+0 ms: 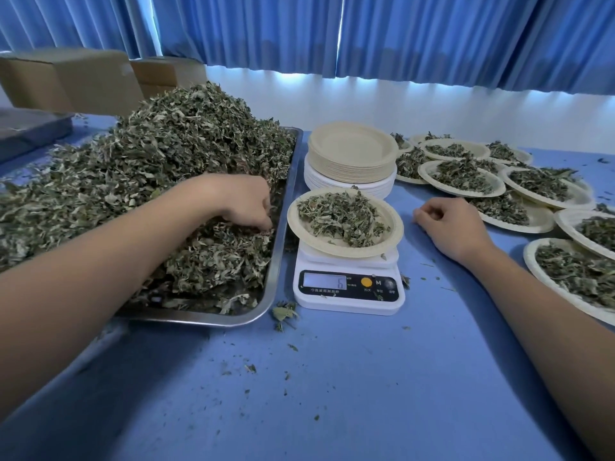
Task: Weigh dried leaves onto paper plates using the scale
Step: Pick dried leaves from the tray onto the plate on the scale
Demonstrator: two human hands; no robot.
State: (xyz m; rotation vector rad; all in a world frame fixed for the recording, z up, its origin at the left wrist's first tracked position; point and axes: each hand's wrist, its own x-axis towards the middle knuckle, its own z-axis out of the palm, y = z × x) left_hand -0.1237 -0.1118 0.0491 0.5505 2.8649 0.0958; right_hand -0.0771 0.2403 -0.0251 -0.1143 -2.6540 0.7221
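Observation:
A big heap of dried leaves [159, 168] fills a steel tray [283, 227] on the left. My left hand [243, 201] reaches into the heap near the tray's right wall, its fingers curled down around a pinch of leaves. A white digital scale [349, 291] stands right of the tray, its display lit. On it sits a paper plate [394, 227] holding a mound of leaves [342, 217]. My right hand [452, 224] rests on the blue table right of the scale, fingers loosely curled, holding nothing.
A stack of empty paper plates [352, 158] stands behind the scale. Several filled plates [466, 176] crowd the table's right side. Cardboard boxes [66, 81] sit at the back left. Leaf crumbs dot the blue tabletop [332, 394]. Blue curtains hang behind.

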